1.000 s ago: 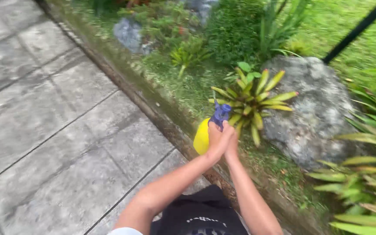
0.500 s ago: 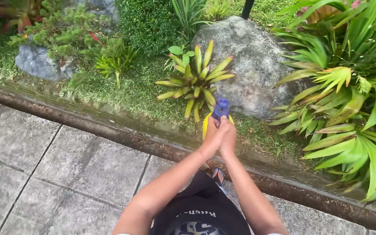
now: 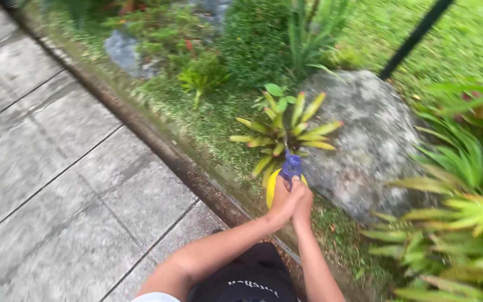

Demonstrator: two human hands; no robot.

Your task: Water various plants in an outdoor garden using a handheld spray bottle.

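Observation:
Both hands are clasped together around a yellow spray bottle [image 3: 271,189] with a blue nozzle head [image 3: 291,166]. My left hand [image 3: 282,202] wraps the bottle from the left, and my right hand [image 3: 304,200] presses against it from the right. The nozzle points at a small yellow-green spiky plant [image 3: 284,133] growing in front of a large grey rock [image 3: 364,140]. The bottle's lower body is mostly hidden behind my hands.
A stone kerb [image 3: 157,142] separates grey paving slabs [image 3: 46,184] on the left from a planted bed. A smaller rock [image 3: 123,51], low bushes [image 3: 252,39], long-leaved plants [image 3: 454,223] at the right and a dark slanted pole [image 3: 415,36] stand around.
The view has swung: the kerb now runs diagonally again instead of across. My hands stay clasped on the bottle, still aimed at the spiky plant.

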